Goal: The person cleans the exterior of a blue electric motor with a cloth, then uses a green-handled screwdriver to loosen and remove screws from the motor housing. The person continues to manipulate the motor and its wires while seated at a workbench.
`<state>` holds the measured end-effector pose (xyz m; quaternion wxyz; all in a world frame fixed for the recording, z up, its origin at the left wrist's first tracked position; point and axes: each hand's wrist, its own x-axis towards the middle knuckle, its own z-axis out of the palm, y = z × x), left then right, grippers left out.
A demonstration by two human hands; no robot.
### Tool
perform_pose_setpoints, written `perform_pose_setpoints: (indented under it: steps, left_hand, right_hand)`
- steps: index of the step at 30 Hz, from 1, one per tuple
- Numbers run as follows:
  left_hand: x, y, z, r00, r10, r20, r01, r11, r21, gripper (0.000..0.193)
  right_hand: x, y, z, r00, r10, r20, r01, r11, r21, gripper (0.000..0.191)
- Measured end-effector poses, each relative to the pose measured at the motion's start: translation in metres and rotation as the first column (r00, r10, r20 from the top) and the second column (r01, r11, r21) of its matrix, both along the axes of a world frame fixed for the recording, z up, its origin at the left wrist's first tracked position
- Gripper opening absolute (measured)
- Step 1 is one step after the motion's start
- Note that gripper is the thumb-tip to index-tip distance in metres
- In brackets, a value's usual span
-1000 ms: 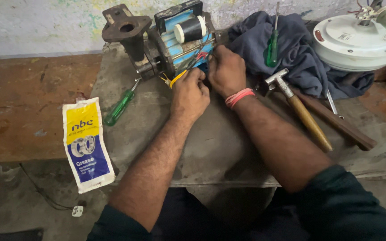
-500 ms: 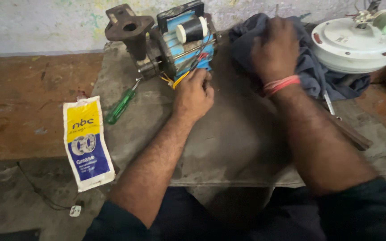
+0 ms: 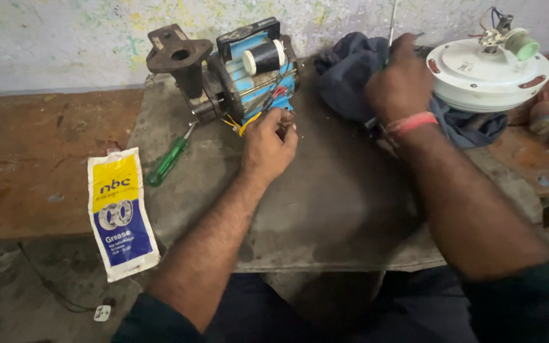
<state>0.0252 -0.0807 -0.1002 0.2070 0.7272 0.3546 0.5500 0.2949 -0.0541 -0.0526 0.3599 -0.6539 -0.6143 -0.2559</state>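
A blue electric motor pump (image 3: pixel 249 70) with a rusty iron flange stands at the back of the grey stone slab (image 3: pixel 332 209). My left hand (image 3: pixel 268 143) rests against its front, with the fingers pinched on the yellow and red wires (image 3: pixel 246 124) that hang from it. My right hand (image 3: pixel 401 79) is over a dark blue cloth (image 3: pixel 344 79), closed around the handle of a screwdriver. Only the thin metal shaft (image 3: pixel 392 22) shows, sticking up above the fist. A red band circles that wrist.
A green-handled screwdriver (image 3: pixel 168 162) lies left of the pump. A yellow and blue grease pouch (image 3: pixel 121 213) hangs over the slab's left edge. A white round fan motor (image 3: pixel 487 67) sits at the back right on the cloth. A worn wooden bench (image 3: pixel 33 159) lies left.
My right hand left the pump's wires, moved right onto the cloth and closed on the screwdriver there. My left hand stayed at the wires.
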Motion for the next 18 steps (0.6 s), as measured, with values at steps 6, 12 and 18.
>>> perform_pose_setpoints:
  steps: [6, 12, 18]
  left_hand:
    - [0.008, 0.006, -0.007, 0.997, -0.051, -0.061, 0.046, 0.996, -0.073, 0.017]
    - [0.006, 0.012, -0.017, 0.982, 0.002, -0.189, 0.018, 0.994, 0.106, 0.024]
    - [0.005, 0.01, -0.012, 0.986, -0.155, -0.056, 0.149, 0.984, -0.095, 0.032]
  right_hand:
    - [-0.006, -0.025, 0.001, 0.979, 0.2, -0.039, -0.201, 0.98, -0.006, 0.019]
    - [-0.057, -0.065, -0.021, 0.907, 0.417, 0.058, -0.42, 0.907, 0.043, 0.016]
    - [-0.089, -0.081, -0.023, 0.819, 0.573, 0.02, -0.553, 0.798, -0.239, 0.038]
